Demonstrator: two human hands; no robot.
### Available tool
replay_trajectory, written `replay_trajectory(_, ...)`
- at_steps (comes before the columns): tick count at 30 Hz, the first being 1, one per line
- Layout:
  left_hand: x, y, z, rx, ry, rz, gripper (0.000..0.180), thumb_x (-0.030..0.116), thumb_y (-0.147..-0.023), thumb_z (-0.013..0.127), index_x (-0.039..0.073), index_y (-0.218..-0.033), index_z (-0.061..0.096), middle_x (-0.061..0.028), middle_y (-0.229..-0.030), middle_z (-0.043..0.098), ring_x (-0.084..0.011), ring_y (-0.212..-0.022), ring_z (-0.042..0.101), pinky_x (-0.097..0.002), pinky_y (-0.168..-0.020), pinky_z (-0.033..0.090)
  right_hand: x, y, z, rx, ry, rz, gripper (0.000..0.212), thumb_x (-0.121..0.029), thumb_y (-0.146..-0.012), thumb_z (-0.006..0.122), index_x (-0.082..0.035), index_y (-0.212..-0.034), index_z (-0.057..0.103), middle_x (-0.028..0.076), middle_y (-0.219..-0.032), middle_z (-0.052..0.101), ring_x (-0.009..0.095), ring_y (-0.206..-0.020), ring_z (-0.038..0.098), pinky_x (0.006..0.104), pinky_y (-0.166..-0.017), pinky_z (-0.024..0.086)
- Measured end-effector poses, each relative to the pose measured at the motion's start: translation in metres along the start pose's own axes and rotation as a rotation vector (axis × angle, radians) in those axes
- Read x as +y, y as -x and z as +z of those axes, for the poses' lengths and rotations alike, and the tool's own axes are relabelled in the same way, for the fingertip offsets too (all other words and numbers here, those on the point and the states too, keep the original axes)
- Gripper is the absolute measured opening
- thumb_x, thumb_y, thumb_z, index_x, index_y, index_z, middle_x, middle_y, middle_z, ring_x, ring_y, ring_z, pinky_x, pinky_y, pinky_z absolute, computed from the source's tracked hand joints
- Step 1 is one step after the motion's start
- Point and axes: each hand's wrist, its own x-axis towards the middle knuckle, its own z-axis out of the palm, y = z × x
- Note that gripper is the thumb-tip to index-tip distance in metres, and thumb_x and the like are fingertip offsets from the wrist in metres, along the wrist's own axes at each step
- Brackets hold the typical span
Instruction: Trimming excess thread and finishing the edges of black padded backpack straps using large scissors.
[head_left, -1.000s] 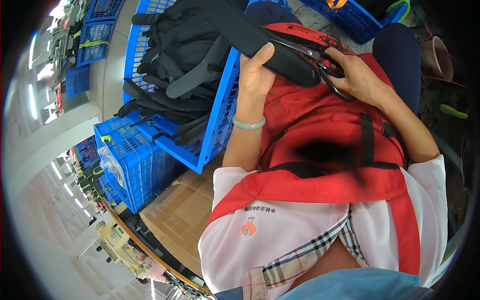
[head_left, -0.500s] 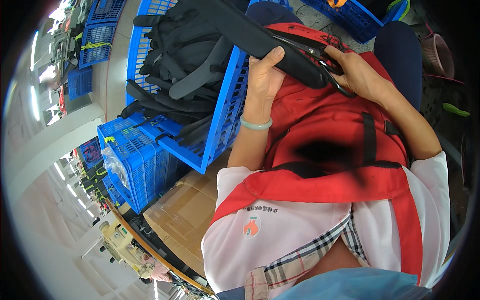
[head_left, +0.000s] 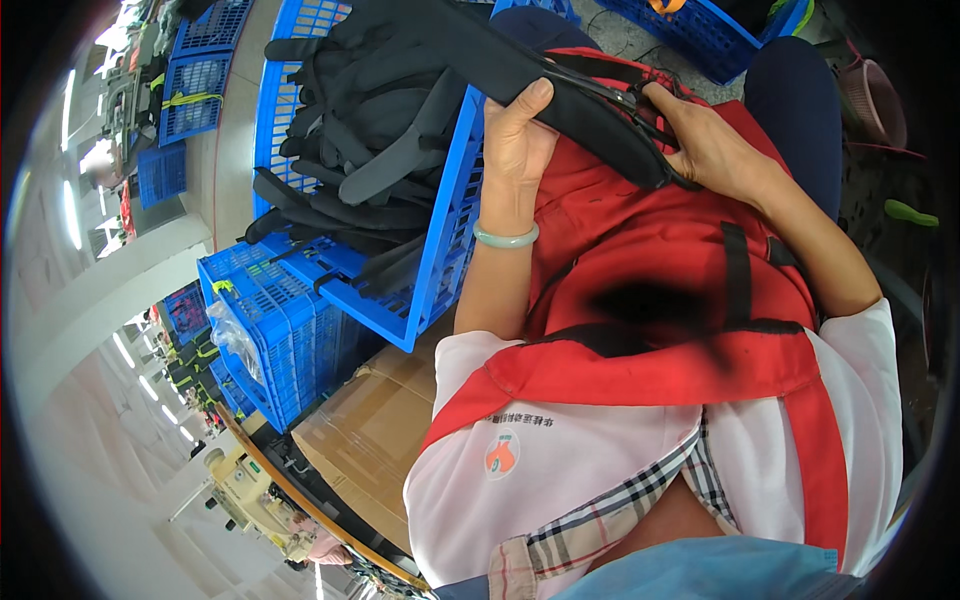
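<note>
My left hand (head_left: 517,135) grips a long black padded strap (head_left: 560,85) that runs from the blue crate across to my lap. A pale green bangle (head_left: 505,237) circles that wrist. My right hand (head_left: 712,145) holds black-handled scissors (head_left: 640,110) with the blades lying along the strap's right end. A red bag with black webbing (head_left: 690,260) lies on my lap under both hands.
A blue plastic crate (head_left: 450,230) at my left is piled with black straps and bag parts (head_left: 370,130). More blue crates (head_left: 270,330) stand below it, beside a brown cardboard box (head_left: 375,435). Another blue crate (head_left: 700,30) sits beyond my knees.
My left hand has shifted its grip slightly along the strap, and the strap has slid a little toward the right. The right hand keeps the scissors at the strap's end.
</note>
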Motion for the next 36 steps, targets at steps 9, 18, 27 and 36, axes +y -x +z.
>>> replay_trajectory(9,0.003,0.007,-0.003,-0.014,-0.022,0.008,0.034,-0.004,-0.077,0.072,0.005,-0.108,0.061,-0.0083,-0.102,0.066,-0.0235,-0.096,0.064,-0.0411,-0.091,0.052,-0.012,0.004,-0.020,-0.113,0.044,0.085,0.057,-0.023,-0.080,0.071,0.000,-0.123,0.040,0.027,-0.095,0.060,0.045,-0.095,0.057,0.0494,-0.077,0.044)
replay_trajectory(18,-0.003,0.009,0.002,-0.033,0.029,-0.021,0.033,-0.004,-0.079,0.071,0.005,-0.109,0.061,-0.0079,-0.103,0.066,-0.0230,-0.096,0.064,-0.0396,-0.091,0.052,-0.006,-0.001,-0.003,-0.029,0.002,0.066,0.042,-0.015,-0.085,0.065,0.002,-0.118,0.046,0.026,-0.079,0.059,0.043,-0.077,0.058,0.0470,-0.068,0.044)
replay_trajectory(27,0.005,0.005,-0.003,-0.041,0.136,-0.081,0.034,-0.002,-0.080,0.071,0.004,-0.111,0.059,-0.0104,-0.105,0.065,-0.0249,-0.101,0.062,-0.0410,-0.096,0.049,0.001,0.000,-0.006,-0.021,-0.021,0.071,0.047,-0.023,-0.085,0.067,0.001,-0.119,0.046,0.025,-0.080,0.060,0.042,-0.076,0.059,0.0457,-0.069,0.045)
replay_trajectory(36,-0.008,0.003,0.002,-0.041,-0.026,0.004,0.031,-0.004,-0.079,0.071,0.004,-0.108,0.060,-0.0089,-0.101,0.065,-0.0229,-0.095,0.064,-0.0396,-0.092,0.051,0.005,-0.004,0.000,0.065,0.054,-0.010,0.051,-0.026,-0.084,0.068,0.002,-0.121,0.046,0.028,-0.088,0.060,0.044,-0.084,0.058,0.0462,-0.073,0.046)
